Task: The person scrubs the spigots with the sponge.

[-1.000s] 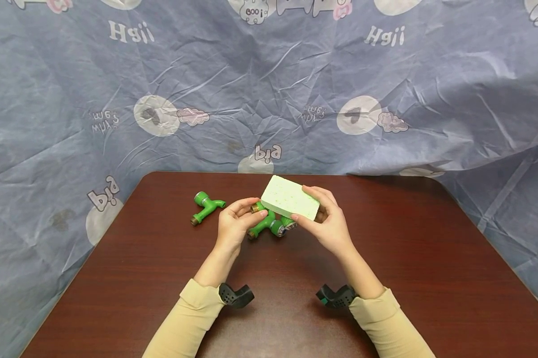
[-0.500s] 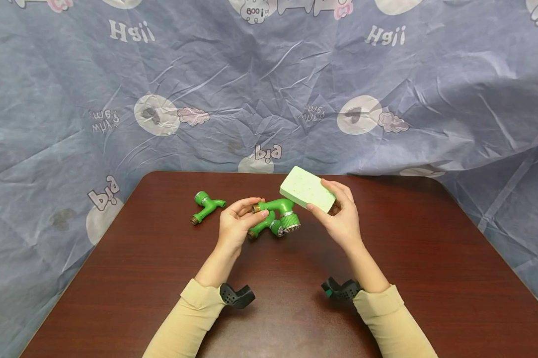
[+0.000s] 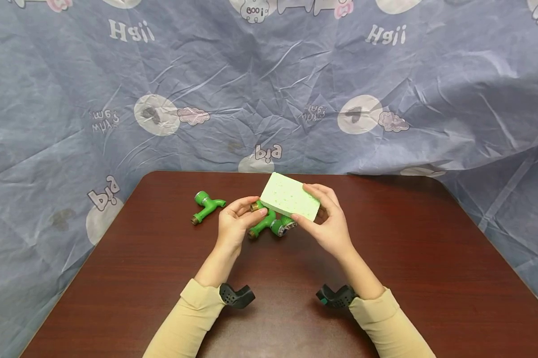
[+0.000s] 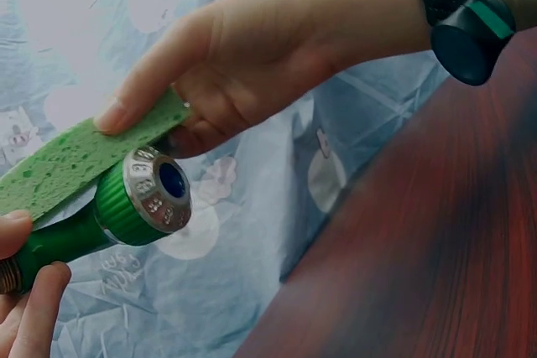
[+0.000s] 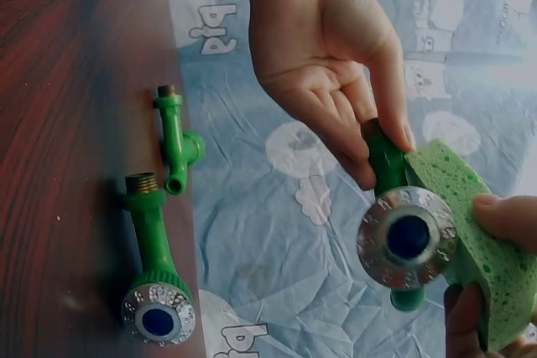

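My left hand pinches a green tap near its brass threaded end, above the table. A ribbed knob with a silver cap and blue centre is at the tap's other end. Fingers and thumb of my right hand grip a pale green sponge by its right end. The sponge lies along the tap's side in both wrist views, and from the head view it covers most of the tap's body.
A second green tap lies on the brown table below my hands. Further left lies a third tap. A grey-blue printed cloth hangs behind the table.
My right hand first moved the sponge up and right, uncovering the held tap, then brought it back left over the tap. My left hand stays nearly still with the tap.
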### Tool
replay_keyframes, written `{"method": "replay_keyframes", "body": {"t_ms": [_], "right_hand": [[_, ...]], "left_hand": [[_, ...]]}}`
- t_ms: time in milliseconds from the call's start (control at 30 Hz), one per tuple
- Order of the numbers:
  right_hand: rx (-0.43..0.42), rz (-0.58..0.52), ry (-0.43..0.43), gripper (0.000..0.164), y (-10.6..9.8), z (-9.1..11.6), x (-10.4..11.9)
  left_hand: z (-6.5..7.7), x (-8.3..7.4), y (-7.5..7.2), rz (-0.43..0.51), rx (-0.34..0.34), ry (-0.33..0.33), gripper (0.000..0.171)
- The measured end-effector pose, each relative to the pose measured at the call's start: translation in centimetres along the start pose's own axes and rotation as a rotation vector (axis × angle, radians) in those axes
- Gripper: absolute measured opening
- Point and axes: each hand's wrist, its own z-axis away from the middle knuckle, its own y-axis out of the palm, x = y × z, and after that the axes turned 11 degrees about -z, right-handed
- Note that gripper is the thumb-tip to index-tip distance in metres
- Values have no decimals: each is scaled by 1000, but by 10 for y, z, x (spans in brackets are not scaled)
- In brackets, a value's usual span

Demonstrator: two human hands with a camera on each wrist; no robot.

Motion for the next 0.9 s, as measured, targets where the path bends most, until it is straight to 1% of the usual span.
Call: {"method": "replay_keyframes", "body": {"t_ms": [100,233,367,500,600,667,700,800,900], "right_hand": [[5,5,24,61,3,0,10],[-29,17,45,59,-1,-3,18],[-101,49,40,59,-11,-7,17],[-206,64,37,60,-23,-10,8],[-256,0,34,61,-29,-11,1],[-246,-47,33,62,-31,-12,-2],[-222,-69,27,62,-30,-11,-2],[-126,-114,33,61,-26,-9,0],[-31,-102,56,61,-20,-7,2]], "left_hand": [[0,-1,0,4,6,10,42],[-1,-2,-2,7,25,49,42],[-2,-2,-3,20,18,67,36],[-3,-2,-5,17,-1,62,34],[-4,-2,-6,17,-19,66,36],[-5,-2,-7,13,-33,65,38],[-5,-3,-7,10,-40,65,39],[-5,-3,-7,5,-54,60,39],[-4,-3,-6,-2,-61,50,37]]}}
